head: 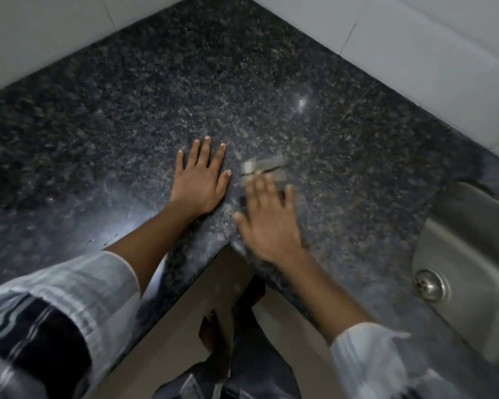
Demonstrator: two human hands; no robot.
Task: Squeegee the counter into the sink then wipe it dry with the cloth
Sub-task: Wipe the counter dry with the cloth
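Note:
A dark speckled granite counter (pixel 242 90) fills the corner. My left hand (pixel 202 175) lies flat on it, fingers straight and spread, holding nothing. Just to its right, my right hand (pixel 267 217) is blurred, with its fingers stretched out over the near part of a small grey folded cloth (pixel 265 166) that lies on the counter. The steel sink (pixel 467 254) is sunk into the counter at the right edge, and its drain (pixel 428 286) shows. No squeegee is in view.
White tiled walls (pixel 415 38) close the counter at the back left and back right. The counter's front edge makes an inside corner near my wrists, with the floor and my feet (pixel 213 338) below it.

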